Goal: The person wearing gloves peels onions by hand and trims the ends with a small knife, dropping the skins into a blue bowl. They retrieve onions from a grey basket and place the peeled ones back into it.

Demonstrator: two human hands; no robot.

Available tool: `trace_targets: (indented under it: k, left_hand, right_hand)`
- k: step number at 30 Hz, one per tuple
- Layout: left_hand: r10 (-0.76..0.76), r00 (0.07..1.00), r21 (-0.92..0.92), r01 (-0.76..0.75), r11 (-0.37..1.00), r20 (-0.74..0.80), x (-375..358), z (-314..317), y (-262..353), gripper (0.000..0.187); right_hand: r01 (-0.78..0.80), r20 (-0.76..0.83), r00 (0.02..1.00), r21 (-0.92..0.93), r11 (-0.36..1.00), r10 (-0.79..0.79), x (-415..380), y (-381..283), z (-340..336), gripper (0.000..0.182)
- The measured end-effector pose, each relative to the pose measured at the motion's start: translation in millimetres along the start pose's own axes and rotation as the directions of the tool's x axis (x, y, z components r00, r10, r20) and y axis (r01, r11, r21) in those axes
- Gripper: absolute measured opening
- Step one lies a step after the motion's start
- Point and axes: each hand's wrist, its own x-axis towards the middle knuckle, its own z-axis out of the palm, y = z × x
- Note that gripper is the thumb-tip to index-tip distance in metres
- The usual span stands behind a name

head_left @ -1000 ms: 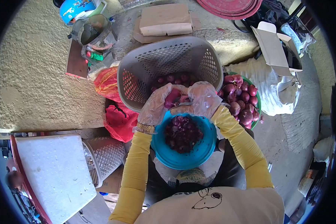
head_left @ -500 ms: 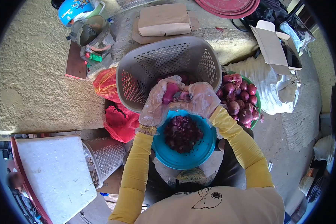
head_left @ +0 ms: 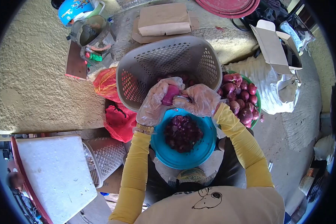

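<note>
Between our hands, the dark flap seen beside the onion [head_left: 170,94] had gone from view, and the onion had turned slightly. Our left hand [head_left: 155,101] gripped it, fingers closed around its side. Our right hand [head_left: 200,100] was curled narrow just beside it; we could not tell what it held. Below both hands sat the blue basin [head_left: 184,160] of dark red pieces [head_left: 183,134]; beyond them stood the grey basket [head_left: 168,56].

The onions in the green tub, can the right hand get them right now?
Probably yes: the piled onions are just beside the right hand, and nothing seems to block the way. But it looks busy with the purple onion in the left hand.
</note>
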Motion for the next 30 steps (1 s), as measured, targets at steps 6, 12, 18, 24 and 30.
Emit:
trace_targets:
  k: [6, 12, 18, 24, 30]
  left_hand:
    - [0.041, 0.999, 0.084, -0.041, 0.996, -0.001, 0, -2, 1, 0.051]
    - [0.101, 0.994, 0.054, -0.098, 0.994, -0.052, 2, -5, -1, 0.050]
    - [0.090, 0.995, 0.057, -0.088, 0.995, -0.038, 2, -5, -1, 0.050]
    - [0.050, 0.998, -0.007, -0.050, 0.999, -0.036, 2, -3, -2, 0.051]
    - [0.046, 0.998, -0.043, -0.048, 0.998, -0.040, 2, -2, -1, 0.050]
  right_hand:
    - [-0.110, 0.193, 0.978, 0.143, 0.984, 0.082, 0, -6, -2, 0.058]
    - [0.262, 0.123, 0.964, -0.247, 0.933, -0.238, -4, -10, -3, 0.056]
    - [0.098, -0.139, 0.981, -0.264, 0.960, -0.138, -2, -19, -8, 0.067]
    - [-0.027, -0.076, 0.997, -0.257, 0.966, 0.007, -3, -23, -10, 0.076]
    - [0.082, -0.193, 0.971, -0.297, 0.951, -0.144, -2, -16, -2, 0.065]
